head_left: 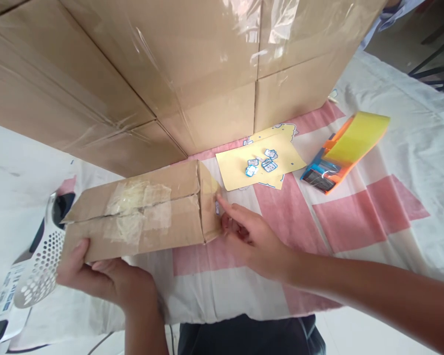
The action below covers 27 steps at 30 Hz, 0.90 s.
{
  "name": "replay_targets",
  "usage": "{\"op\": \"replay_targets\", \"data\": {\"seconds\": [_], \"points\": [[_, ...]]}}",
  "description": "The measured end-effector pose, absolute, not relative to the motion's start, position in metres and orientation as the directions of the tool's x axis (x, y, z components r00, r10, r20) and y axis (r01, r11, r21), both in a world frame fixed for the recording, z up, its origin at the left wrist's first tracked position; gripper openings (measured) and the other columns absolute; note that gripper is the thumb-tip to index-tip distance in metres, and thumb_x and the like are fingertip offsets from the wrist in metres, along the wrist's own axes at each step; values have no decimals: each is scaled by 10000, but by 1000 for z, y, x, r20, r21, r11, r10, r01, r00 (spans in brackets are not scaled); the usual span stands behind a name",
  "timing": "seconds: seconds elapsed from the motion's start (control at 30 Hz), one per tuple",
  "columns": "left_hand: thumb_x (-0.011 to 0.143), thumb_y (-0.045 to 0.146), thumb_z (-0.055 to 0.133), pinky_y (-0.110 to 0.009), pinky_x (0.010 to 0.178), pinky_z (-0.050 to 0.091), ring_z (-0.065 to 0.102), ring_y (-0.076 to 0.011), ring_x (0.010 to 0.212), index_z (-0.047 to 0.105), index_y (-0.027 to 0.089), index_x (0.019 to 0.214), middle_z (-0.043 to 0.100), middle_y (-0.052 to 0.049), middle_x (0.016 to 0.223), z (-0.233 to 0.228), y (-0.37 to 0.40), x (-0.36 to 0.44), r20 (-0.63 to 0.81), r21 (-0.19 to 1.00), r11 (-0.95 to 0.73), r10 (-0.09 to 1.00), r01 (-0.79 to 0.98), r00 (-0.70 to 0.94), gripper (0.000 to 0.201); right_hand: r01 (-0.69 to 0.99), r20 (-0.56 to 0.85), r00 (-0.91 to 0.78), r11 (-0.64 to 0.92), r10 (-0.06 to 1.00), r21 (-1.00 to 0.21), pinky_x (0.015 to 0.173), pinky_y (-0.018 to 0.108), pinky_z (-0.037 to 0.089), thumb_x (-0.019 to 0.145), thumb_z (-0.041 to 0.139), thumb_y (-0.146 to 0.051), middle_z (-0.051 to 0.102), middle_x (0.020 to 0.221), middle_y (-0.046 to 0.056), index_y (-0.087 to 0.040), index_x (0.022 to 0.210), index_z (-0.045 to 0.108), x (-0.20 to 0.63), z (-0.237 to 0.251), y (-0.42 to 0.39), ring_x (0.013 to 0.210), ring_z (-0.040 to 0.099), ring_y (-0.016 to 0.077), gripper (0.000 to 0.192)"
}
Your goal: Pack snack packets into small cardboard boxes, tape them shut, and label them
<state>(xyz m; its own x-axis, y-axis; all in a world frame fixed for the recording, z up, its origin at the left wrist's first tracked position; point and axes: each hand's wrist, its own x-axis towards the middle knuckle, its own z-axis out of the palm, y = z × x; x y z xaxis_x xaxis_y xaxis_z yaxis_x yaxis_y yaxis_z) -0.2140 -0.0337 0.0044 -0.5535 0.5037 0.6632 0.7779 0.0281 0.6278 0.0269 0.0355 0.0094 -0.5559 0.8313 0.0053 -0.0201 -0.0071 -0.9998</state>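
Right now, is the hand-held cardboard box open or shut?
The cardboard box looks shut: its top flaps meet along the middle, under tape.

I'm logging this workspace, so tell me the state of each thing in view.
Cardboard box, flaps shut
Clear tape, across the box's seam
Left hand, gripping the box's near left side
Right hand, index fingertip at the box's end
Small label, against that end
Yellow sheets, flat, overlapping
Label cut-outs, loose on the top sheet
Pink-and-white cloth, spread, creased
Tape dispenser, resting on the cloth
Cartons, stacked
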Motion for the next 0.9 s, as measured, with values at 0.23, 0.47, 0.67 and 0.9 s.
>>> {"op": "replay_targets", "data": {"seconds": [0.23, 0.47, 0.67, 0.9], "points": [[1018, 460, 463, -527, 1122, 393, 551, -258, 1242, 588, 234, 1239, 571, -75, 1258, 1, -30, -219, 809, 532, 2, 295, 847, -508, 340, -76, 110, -501, 83, 859, -994, 602, 254, 428, 921, 514, -107, 524, 919, 5, -301, 1508, 499, 27, 6, 26, 736, 493, 119, 619], [991, 529, 469, -534, 1147, 369, 523, -261, 1273, 547, 231, 1174, 544, -75, 1252, 1, -31, -221, 796, 541, 4, 319, 841, -514, 358, -92, 16, -583, -46, 812, -995, 624, 234, 428, 879, 506, -69, 497, 946, -16, -357, 1575, 378, 22, 1, 40, 703, 456, 92, 765], [988, 523, 485, -499, 1119, 391, 543, -263, 1246, 555, 214, 1140, 544, -77, 1199, -1, -29, -224, 824, 512, -36, 301, 858, -479, 351, -101, 53, -543, -3, 838, -995, 621, 239, 419, 869, 517, -85, 498, 934, -13, -344, 1588, 361, 22, -5, 31, 713, 461, 102, 781], [991, 556, 477, -517, 1125, 374, 531, -278, 1251, 545, 190, 1115, 524, -83, 1177, 2, -29, -226, 850, 469, -86, 317, 879, -422, 392, -79, -45, -594, -114, 804, -990, 611, 236, 421, 842, 511, -74, 503, 909, -26, -301, 1594, 355, 22, -1, 45, 651, 434, 83, 802]]}}
